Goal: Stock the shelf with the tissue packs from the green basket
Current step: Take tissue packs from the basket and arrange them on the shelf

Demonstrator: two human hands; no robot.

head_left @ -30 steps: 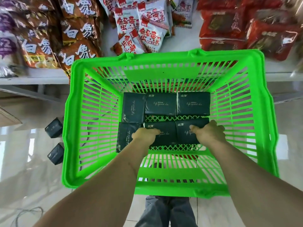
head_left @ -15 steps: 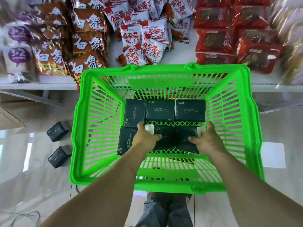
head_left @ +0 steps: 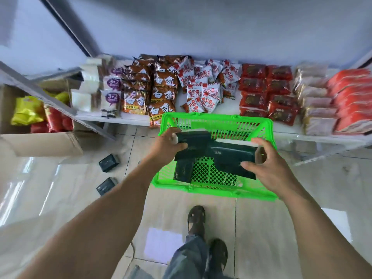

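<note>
Lifting tissue packs (head_left: 219,153) above the green basket (head_left: 217,190), left hand (head_left: 167,142) and right hand (head_left: 267,168) both clamping them; needing shelf (head_left: 231,101) space next.

one green basket (head_left: 218,190), two hands (head_left: 168,142), two floor packs (head_left: 108,163)

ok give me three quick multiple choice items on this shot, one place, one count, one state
1. Where do the loose dark packs outside the basket lie?
A on the shelf
B on the floor
C in the cardboard box

2. How many such loose packs lie there?
A two
B four
C six

3. What is the left hand doing?
A hanging idle
B gripping tissue packs
C pushing the basket rim

B: the loose packs lie on the floor tiles left of the green basket.
A: just two show.
B: the left hand grips the tissue packs, the right hand too.
</note>
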